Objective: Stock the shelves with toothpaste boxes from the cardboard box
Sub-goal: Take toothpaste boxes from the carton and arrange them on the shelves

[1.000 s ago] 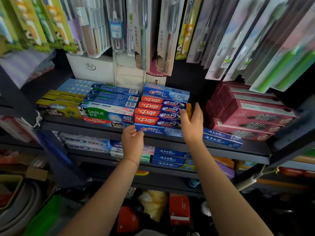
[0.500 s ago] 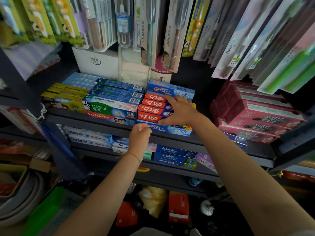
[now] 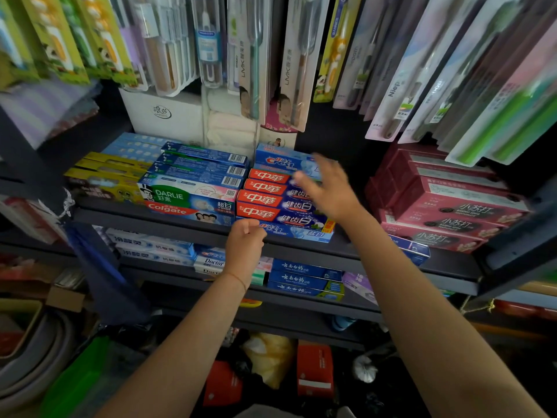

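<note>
While the left hand (image 3: pixel 244 245) sits at the centre of the frame with its fingers curled in, its knuckles meet the front lip of the dark shelf (image 3: pixel 135 217) and the near left corner of the bottom blue Crest box (image 3: pixel 297 231); whether it pinches that corner or only presses on it, I cannot tell. Just above and to the right, the right hand (image 3: pixel 327 188) is blurred, its fingers straight and spread apart over the right ends of the red-and-blue toothpaste boxes (image 3: pixel 272 196), holding nothing; whether it touches them is unclear. Those boxes lie stacked flat in the middle of the frame, with another blue Crest box (image 3: pixel 281 159) on top. The bottom box juts a little past the stack toward the shelf's front edge.

Left of the stack, touching it, are the Darlie boxes (image 3: pixel 193 188) over a Colgate box (image 3: pixel 180 210), then yellow boxes (image 3: pixel 105 176) further left. To the right a dark gap of bare shelf separates the stack from the pink boxes (image 3: pixel 452 212). Hanging toothbrush packs (image 3: pixel 271 55) fill the top of the frame, their lower ends close above the stack, leaving little room overhead. On the lower shelf (image 3: pixel 301 300), beneath the hands, lie more blue boxes (image 3: pixel 304 277).
</note>
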